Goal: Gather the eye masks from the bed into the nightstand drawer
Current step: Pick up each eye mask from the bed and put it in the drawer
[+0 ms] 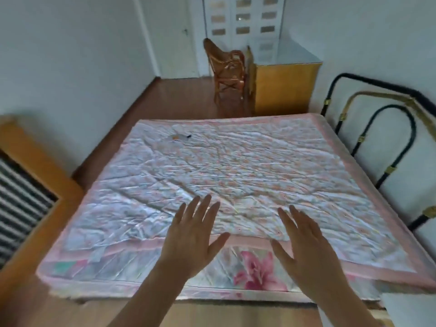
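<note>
- Bedroom with white walls, wood floor, and a bed (236,166) under a crinkly pink floral cover. Wicker chair (226,74) and a yellow cabinet (283,86) sit past the far end.
- Left hand (191,241) and right hand (306,249) both hover over the near edge, fingers spread, nothing in either grip.
- Only thing I can spot that might be the eye masks (180,137) is a small blurry pale patch near the far-left corner, well away from both hands. Can't tell how many.
- Nightstand drawer isn't clearly in view.
- I'd walk around the left side rather than lean across, pinch the fabric flat, and scan the wrinkles for more.
</note>
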